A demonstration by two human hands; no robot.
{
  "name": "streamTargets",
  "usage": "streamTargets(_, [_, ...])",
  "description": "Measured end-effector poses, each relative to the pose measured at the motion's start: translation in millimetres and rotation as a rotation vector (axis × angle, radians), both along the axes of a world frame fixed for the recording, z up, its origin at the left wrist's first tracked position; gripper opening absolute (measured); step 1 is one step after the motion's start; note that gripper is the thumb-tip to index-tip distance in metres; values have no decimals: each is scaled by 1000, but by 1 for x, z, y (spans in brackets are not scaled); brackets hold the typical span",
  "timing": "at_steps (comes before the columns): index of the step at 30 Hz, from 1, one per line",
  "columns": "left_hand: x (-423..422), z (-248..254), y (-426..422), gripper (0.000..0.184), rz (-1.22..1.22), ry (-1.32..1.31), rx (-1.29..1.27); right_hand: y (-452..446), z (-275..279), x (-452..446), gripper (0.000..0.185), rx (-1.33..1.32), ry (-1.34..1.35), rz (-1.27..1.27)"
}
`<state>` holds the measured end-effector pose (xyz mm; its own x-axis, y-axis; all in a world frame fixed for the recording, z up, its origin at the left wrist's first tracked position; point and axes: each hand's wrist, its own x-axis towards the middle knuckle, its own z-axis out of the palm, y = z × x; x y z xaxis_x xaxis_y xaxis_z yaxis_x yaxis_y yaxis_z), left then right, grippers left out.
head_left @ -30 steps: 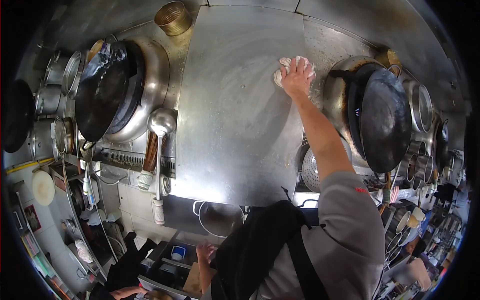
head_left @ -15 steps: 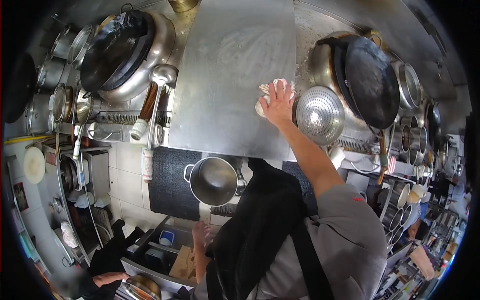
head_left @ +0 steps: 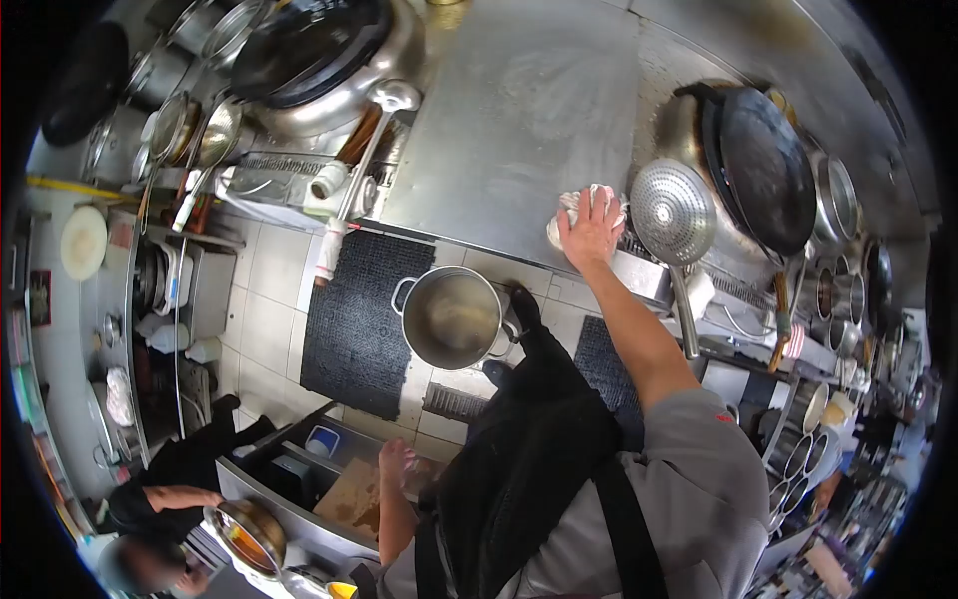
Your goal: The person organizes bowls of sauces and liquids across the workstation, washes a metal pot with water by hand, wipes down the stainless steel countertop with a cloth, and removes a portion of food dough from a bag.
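My right hand (head_left: 591,232) presses a crumpled whitish cloth (head_left: 569,212) with its fingers spread over it. The cloth lies at the right front edge of the steel worktop (head_left: 499,140). Just right of it is a perforated ladle (head_left: 674,212), its handle pointing toward me. My left hand (head_left: 397,461) hangs low beside my apron, its fingers loosely apart with nothing in them. A large two-handled pot (head_left: 452,317) stands on the floor in front of the worktop.
Black woks (head_left: 766,170) rest on burners at both sides. A long-handled ladle (head_left: 354,180) lies at the worktop's left. Dark mats (head_left: 361,324) cover part of the floor. A co-worker (head_left: 190,469) at lower left holds a metal pan (head_left: 247,539).
My right hand has drawn the cloth toward me, down to the worktop's front edge. The view has tilted and turned, showing more floor and the whole pot.
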<state>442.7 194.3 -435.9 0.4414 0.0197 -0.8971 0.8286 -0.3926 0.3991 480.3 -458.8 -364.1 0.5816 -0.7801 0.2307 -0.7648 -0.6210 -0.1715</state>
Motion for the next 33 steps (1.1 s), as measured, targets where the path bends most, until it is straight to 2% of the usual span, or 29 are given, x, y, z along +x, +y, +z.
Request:
streamTargets(2, [-16, -3, 3, 28, 56, -4, -15, 0, -2, 40, 71, 60, -11, -54])
streamTargets(5, [-39, -11, 11, 23, 94, -37, -12, 5, -20, 112, 72, 61, -23, 16])
streamTargets(7, [-46, -5, 7, 20, 75, -32, 18, 20, -15, 145, 69, 60, 11, 181])
streamTargets(8, [-55, -42, 39, 18, -7, -39, -305, 28, -9, 156, 66, 52, 43, 312])
streamTargets(11, [-43, -11, 3, 17, -135, 26, -13, 39, -9, 157, 57, 50, -1, 736])
streamTargets(12, [-36, -8, -4, 17, -135, 19, -39, 37, -9, 157, 54, 48, -44, 885])
streamTargets(14, [-15, -2, -21, 16, -128, -1, -87, 7, -9, 152, 49, 29, -129, 1023])
streamTargets(15, [-4, -1, -28, 16, -30, 5, -74, -14, -11, 149, 47, 23, -175, 1092])
streamTargets(17, [11, 1, -40, 16, 174, 19, -44, -74, -11, 151, 48, -111, -92, 839])
streamTargets(18, [17, 9, -44, 16, 182, -24, -53, -109, -18, 162, 49, -149, -94, 708])
streamTargets(20, [23, 27, -56, 16, 159, -75, 37, -160, -23, 196, 47, -163, -84, 253])
streamTargets(23, [34, 42, -87, 14, 189, -76, 117, -179, 2, 280, 47, -24, 10, 155])
streamTargets(24, [40, 43, -102, 14, 206, -40, 109, -194, -28, 305, 50, -191, -64, 370])
streamTargets(27, [65, 70, -157, 13, 249, 92, 79, -231, -9, 370, 57, -22, -118, 793])
streamTargets(30, [90, 74, -188, 10, 272, 144, 136, -289, 2, 419, 59, 49, -157, 742])
streamTargets(33, [113, 70, -203, 8, 272, 175, 221, -368, -16, 450, 60, -15, -143, 548])
